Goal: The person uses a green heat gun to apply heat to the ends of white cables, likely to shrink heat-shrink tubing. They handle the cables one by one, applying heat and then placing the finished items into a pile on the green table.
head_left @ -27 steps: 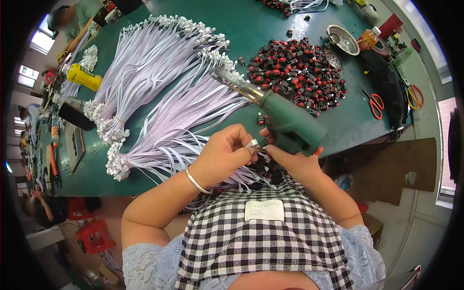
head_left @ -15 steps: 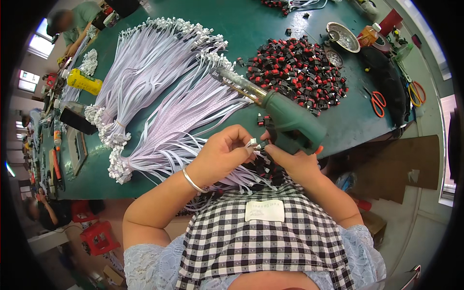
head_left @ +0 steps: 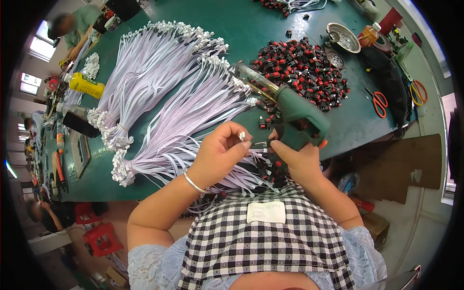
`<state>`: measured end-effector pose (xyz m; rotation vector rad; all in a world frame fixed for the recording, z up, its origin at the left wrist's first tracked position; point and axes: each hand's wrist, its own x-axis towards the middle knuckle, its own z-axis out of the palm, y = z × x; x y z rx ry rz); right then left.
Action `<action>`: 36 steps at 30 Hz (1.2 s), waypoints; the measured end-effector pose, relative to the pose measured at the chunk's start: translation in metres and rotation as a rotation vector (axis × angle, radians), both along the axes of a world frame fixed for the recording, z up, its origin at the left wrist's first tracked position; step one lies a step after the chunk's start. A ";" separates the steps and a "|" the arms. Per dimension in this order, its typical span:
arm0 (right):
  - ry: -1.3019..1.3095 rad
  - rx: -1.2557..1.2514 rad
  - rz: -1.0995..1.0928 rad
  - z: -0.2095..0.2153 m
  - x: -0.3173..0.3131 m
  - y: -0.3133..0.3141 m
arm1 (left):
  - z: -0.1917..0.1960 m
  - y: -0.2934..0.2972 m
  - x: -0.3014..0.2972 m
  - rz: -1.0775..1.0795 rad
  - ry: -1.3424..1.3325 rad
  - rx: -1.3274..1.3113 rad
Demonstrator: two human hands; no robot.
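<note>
My left hand (head_left: 223, 149), with a silver bangle at the wrist, pinches a small white connector (head_left: 242, 136) between thumb and fingers. Just right of it my right hand (head_left: 298, 158) is closed at the grip of a green gun-shaped tool (head_left: 305, 115). Its metal barrel points to the upper left; some of my fingers are hidden. Thin dark leads show between the two hands, their ends unclear. A fanned bundle of flat white cables (head_left: 181, 121) lies beside my left hand, some running under it. Several black-and-red parts (head_left: 265, 122) lie beyond my fingers.
A heap of black-and-red parts (head_left: 295, 67) lies beyond the tool. Another cable bundle (head_left: 145, 67) spreads farther left, near a yellow bottle (head_left: 87, 85). At right are orange-handled scissors (head_left: 379, 104) and a metal bowl (head_left: 345, 36). Another person (head_left: 79, 24) works at the far left.
The green tool and my right hand have shifted slightly right and away from me. The gap between my hands has widened, and the white connector in my left hand has moved a little left.
</note>
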<state>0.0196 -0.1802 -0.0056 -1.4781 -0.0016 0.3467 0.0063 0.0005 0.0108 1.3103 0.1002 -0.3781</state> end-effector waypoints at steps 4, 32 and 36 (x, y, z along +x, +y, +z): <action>-0.004 -0.027 0.021 0.004 -0.002 0.001 | -0.012 0.000 -0.001 -0.058 -0.177 0.039; -0.091 0.275 0.076 -0.004 -0.007 -0.006 | -0.005 -0.002 0.002 -0.004 0.026 -0.058; -0.485 -0.185 0.254 -0.016 -0.002 -0.012 | -0.005 -0.004 0.001 -0.013 0.062 -0.108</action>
